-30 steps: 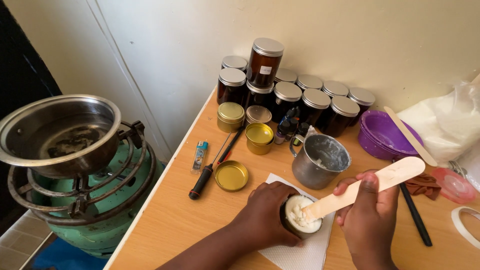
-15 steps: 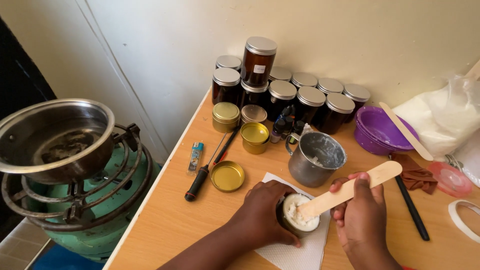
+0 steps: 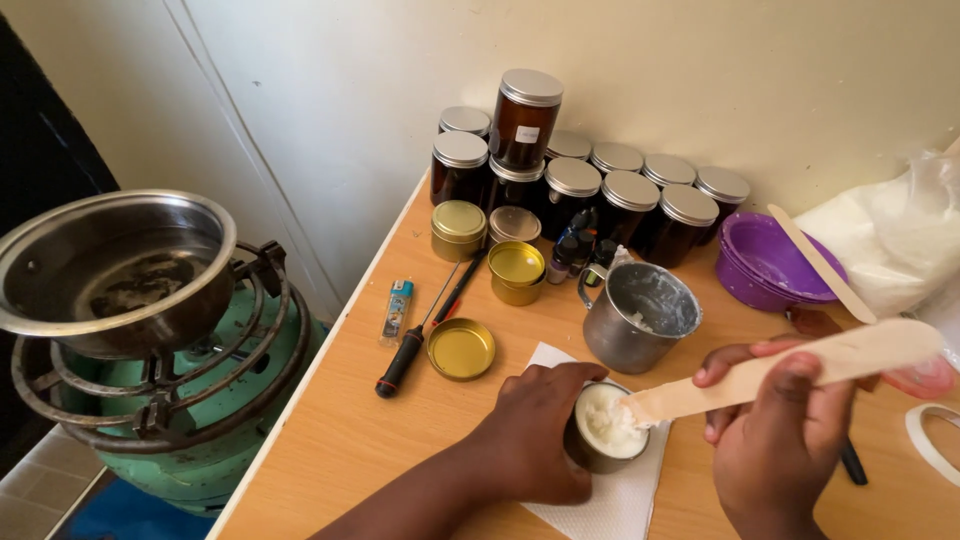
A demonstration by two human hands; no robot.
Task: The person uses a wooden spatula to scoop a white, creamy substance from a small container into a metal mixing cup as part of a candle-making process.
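Wooden tabletop point(image 3: 350, 430) crowded with amber jars point(image 3: 600, 190), and we've got our left hand point(image 3: 530, 430) wrapped snug around the small round tin point(image 3: 603, 430) of soft white cream while right-hand fingers point(image 3: 790, 375) pinch the light, stiff wooden spatula point(image 3: 790, 368) mid-handle, tip in the cream.

one head-worn view looks steeply down, close over the wooden table point(image 3: 350, 440).
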